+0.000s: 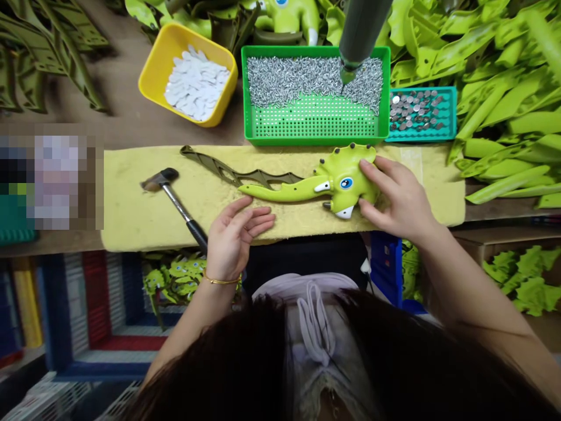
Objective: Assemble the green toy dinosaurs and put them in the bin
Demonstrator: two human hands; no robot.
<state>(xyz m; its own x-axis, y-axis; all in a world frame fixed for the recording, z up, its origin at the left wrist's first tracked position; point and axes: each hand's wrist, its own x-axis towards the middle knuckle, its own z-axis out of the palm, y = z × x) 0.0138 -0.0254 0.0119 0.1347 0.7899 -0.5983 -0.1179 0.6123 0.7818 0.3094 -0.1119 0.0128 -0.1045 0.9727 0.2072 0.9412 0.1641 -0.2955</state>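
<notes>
Positions are given on a clock face centred on the lime dinosaur piece (335, 172), with 12 pointing away from the wearer. The piece lies on the yellow mat (131, 225) upon the table (125, 126), head toward 3, tail toward 9.

Step in hand, as judged: positioning the piece alongside the brown lattice strip (240, 177), which extends toward 10. Whether the two are joined cannot be determined. The right hand (397, 196), at 3, grips the head's edge between thumb and fingers. The left hand (234, 231), at 8, is unclosed and holds nothing, its fingertips near the tail; contact could not be confirmed. In this inspector's judgement, the next move calls for left-hand support at the tail and a steady right grip, keeping the strip aligned.

Count: dinosaur piece on the mat, one, with one eye showing; lattice strip on the mat, one; hammer (179, 204), one, at 9; driver (363, 35), one, hanging between 12 and 1, its tip over the green basket. Containers along the table's far side, three: yellow tub (153, 64) between 10 and 11, green basket (315, 141) at 12, teal tray (451, 114) at 2. White pieces (197, 82), screws (289, 79) and silver discs (416, 108) overlap; no reliable count possible.
</notes>
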